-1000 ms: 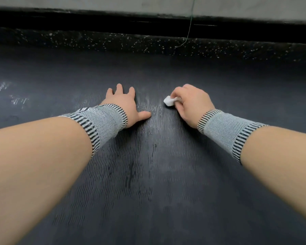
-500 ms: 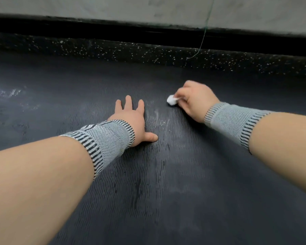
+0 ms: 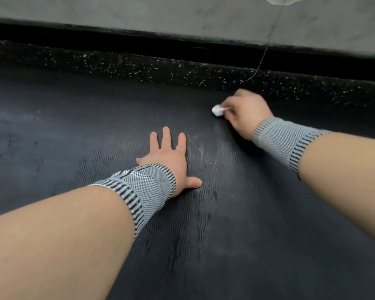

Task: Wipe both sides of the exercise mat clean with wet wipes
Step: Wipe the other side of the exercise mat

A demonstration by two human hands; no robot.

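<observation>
My left hand (image 3: 168,158) lies flat on the exercise mat (image 3: 95,131). My fingers are straight and spread out, and my thumb sticks out to the right. This hand holds nothing. It just presses down on the mat, close to the middle of what I see.

My right hand (image 3: 247,113) is farther away and more to the right. Its fingers are curled, and they pinch a small white wet wipe (image 3: 217,110). The wipe is folded into a little lump. It pokes out on the left side of my right hand, at my fingertips, and it touches the mat. My right hand looks a bit blurry.

The wipe is far from me, near the far edge of the mat. It is well apart from my left hand, up and to the right of it.

The mat is dark and has wavy little lines all over it. It goes under both my arms and fills most of the view. There are some pale, shiny streaks on it between my two hands.

I have a gray striped wristband on my left wrist (image 3: 143,187) and one more on my right wrist (image 3: 284,141).

Past the mat is a strip of black floor with white specks (image 3: 160,68). Behind that is a gray wall (image 3: 139,11). A thin cord (image 3: 266,46) hangs down the wall on the far right, above my right hand
</observation>
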